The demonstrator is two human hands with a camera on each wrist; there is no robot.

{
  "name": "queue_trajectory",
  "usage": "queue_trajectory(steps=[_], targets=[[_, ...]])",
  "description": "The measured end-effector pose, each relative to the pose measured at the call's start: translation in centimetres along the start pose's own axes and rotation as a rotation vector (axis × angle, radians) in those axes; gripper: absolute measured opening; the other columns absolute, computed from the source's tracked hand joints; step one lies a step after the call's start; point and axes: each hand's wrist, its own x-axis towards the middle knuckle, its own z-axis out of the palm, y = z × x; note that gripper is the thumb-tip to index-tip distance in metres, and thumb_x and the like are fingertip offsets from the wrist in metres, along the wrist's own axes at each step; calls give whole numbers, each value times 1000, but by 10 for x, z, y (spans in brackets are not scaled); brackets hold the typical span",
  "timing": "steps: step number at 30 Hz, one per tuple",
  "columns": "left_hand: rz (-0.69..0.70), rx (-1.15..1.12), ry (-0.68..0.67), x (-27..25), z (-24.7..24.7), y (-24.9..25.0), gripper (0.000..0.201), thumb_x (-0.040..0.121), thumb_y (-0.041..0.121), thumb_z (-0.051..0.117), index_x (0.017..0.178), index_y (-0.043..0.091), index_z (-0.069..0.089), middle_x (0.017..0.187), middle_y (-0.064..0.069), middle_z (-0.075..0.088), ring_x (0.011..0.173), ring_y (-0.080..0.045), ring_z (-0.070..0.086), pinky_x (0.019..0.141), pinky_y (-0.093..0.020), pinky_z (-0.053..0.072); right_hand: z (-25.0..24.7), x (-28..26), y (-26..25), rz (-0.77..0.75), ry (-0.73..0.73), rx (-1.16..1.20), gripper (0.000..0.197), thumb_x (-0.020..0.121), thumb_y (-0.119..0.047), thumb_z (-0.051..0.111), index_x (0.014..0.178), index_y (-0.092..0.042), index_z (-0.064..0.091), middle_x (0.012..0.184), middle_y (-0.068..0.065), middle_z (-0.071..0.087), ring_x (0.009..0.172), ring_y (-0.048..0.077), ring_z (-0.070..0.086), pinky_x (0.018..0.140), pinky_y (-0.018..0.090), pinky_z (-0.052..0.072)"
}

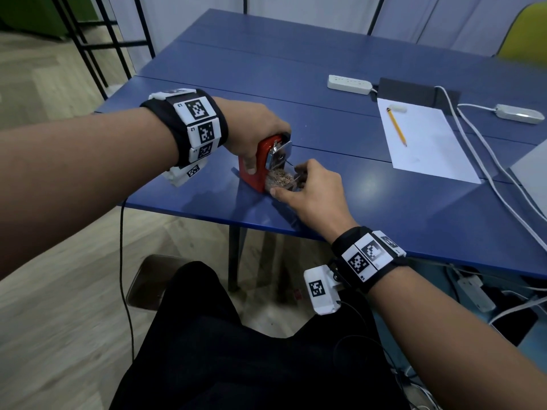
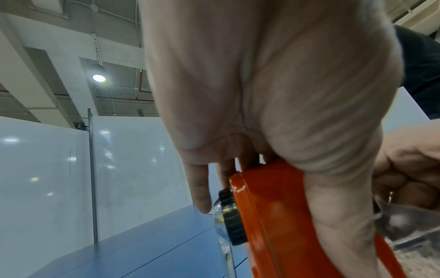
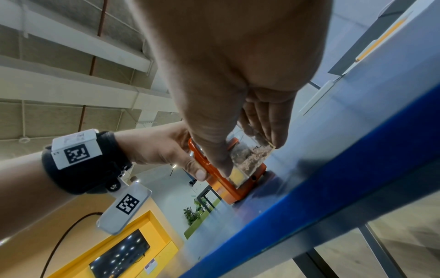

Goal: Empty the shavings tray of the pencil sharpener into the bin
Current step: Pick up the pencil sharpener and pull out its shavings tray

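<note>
- Setting: office or open workroom, indoors.
- Blue table (image 1: 325,69) of joined panels, on dark metal legs.
- White power strip (image 1: 350,84) and white cables (image 1: 485,161) on the tabletop.
- Sheet of paper (image 1: 426,143) with a yellow pencil (image 1: 396,127) lying on it.
- White partition panels (image 2: 47,169) behind the table.
- Exposed ceiling with ducts, pipes and a round lamp (image 2: 98,77).
- Yellow wall carrying a dark screen (image 3: 119,257); potted plants (image 3: 194,212) beyond.
- Pale wood-look floor (image 1: 59,321).

Black wristbands (image 1: 368,255) carry white marker tiles (black-and-white square codes); trousers (image 1: 236,350) black.
</note>
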Motion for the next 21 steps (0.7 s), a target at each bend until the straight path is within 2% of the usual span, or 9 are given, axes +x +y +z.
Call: queue_trajectory(steps=[3,9,15,19,21], targets=[[-8,-3,5,0,1,0,88,68,36,97,142,23,51,132,-4,65,118,-28,62,86,-34,46,-2,-7,9,21,2,1,80,75,-63,89,137,-19,62,126,2,73,115,21,70,95,43,63],[1,21,-1,1,1,2,87,69,40,96,141,24,51,129,-3,66,115,-29,63,94,-42,55,-13,-19,24,36,-9,-13,79,77,-60,90,138,-18,62,130,1,73,117,21,70,99,42,62],[-67,3,8,1,0,-1,87,69,51,93,140,24,51,128,-3,68,113,-29,66,94,-46,58,-27,-29,34,6,-51,-49,75,83,-53,89,142,-17,60,137,2,71,122,22,68,95,30,55],[-93,-11,-2,5,-4,0,91,71,49,93,146,23,48,133,-4,66,117,-29,64,91,-40,55,-32,-31,36,13,-90,-46,75,86,-51,87,146,-17,57,141,3,69,122,20,67,89,22,50],[-109,-5,-7,5,-6,1,92,71,47,93,146,22,47,133,-5,65,117,-30,63,87,-38,53,-32,-32,37,18,-102,-43,77,86,-51,86,148,-17,56,142,3,69,123,20,67,90,23,50]])
